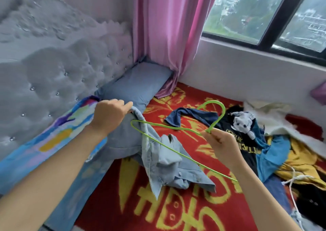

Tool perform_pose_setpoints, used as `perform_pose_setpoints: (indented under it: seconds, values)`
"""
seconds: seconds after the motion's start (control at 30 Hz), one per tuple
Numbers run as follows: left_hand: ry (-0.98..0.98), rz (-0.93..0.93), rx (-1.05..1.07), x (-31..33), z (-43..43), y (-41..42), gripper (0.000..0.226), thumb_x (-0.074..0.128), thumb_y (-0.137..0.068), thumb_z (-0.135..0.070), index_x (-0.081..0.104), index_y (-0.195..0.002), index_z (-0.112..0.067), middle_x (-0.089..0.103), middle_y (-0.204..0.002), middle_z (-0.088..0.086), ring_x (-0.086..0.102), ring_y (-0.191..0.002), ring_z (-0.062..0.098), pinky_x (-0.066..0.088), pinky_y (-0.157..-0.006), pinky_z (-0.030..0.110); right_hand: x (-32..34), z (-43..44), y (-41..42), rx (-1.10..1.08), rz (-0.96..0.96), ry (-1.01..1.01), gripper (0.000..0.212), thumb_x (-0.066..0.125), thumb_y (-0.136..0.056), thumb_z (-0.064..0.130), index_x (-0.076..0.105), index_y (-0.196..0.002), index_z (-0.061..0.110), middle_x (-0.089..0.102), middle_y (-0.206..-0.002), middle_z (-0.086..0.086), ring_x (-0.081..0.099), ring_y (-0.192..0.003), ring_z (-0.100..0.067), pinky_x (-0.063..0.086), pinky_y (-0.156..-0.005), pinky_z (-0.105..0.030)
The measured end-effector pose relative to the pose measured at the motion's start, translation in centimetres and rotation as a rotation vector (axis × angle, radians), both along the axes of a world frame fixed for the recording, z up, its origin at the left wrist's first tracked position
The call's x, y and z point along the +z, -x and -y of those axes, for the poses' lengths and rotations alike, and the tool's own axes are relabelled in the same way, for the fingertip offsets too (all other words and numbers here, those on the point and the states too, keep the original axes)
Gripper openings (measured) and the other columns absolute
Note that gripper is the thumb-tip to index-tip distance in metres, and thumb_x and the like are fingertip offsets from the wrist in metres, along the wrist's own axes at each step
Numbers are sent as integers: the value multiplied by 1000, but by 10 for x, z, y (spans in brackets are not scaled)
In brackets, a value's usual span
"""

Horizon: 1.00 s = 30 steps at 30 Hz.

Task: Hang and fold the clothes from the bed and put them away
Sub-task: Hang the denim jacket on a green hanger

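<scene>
My left hand (pixel 109 115) grips the shoulder of a light blue denim shirt (pixel 165 167) and holds it up over the bed. My right hand (pixel 223 146) pinches a thin green wire hanger (pixel 178 154) just below its hook. The hanger's left end is tucked inside the shirt near my left hand; its right arm runs down past my right wrist. A pile of clothes (pixel 275 151) lies on the right of the bed: a dark blue garment (pixel 190 118), a black top with a grey cartoon patch, teal, yellow and white pieces.
The bed has a red and yellow blanket (pixel 176 209). A blue pillow (pixel 139 84) and a multicoloured pillow (pixel 58 139) lean on the tufted grey headboard (pixel 53 68). A pink curtain (pixel 167 37) hangs in the corner by the window. A white cable (pixel 294 192) lies at the right edge.
</scene>
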<state>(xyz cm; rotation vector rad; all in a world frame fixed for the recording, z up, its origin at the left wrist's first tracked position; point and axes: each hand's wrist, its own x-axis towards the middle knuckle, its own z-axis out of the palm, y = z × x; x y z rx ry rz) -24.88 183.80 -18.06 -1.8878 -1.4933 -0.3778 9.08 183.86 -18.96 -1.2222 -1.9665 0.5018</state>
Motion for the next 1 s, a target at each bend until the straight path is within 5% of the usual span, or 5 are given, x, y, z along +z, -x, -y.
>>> perform_pose_setpoints:
  seconds: [0.2,0.5,0.67,0.83,1.0]
  values:
    - [-139,-114,-131,26,4,-34,30,44,-59,-2,69,-67,-17,42,-48,0,45,-39,18,24,-35,19,-1,36,56,-195,202,-596,40,29,-100,44,34,-65,23,38,-46,5,22,-40,-13,15,-40,-19]
    - [-118,-70,-150,40,9,5,36,33,-62,-2,59,-86,-9,47,-58,8,51,-48,25,31,-32,20,38,57,22,-421,194,-801,58,29,-99,43,50,-54,15,50,-46,5,45,-32,-15,17,-44,-13]
    - [-31,97,-188,38,13,-37,32,35,-66,-12,66,-74,-10,49,-62,8,56,-54,27,40,-32,27,19,59,41,-229,185,-643,56,30,-99,46,44,-54,16,39,-45,8,25,-37,-12,16,-40,-17]
    - [2,254,-368,32,30,-85,23,44,-71,-20,63,-84,-22,51,-62,2,56,-53,22,38,-34,23,-11,33,43,-94,-15,-169,45,59,-91,31,41,-53,14,36,-46,7,31,-44,-15,27,-46,-31]
    - [50,364,-447,34,42,-123,30,49,-71,-40,69,-87,-25,58,-73,-1,57,-73,18,50,-44,27,-18,34,45,-145,-378,-66,46,56,-91,21,28,-55,25,27,-47,12,23,-46,-8,23,-49,-29]
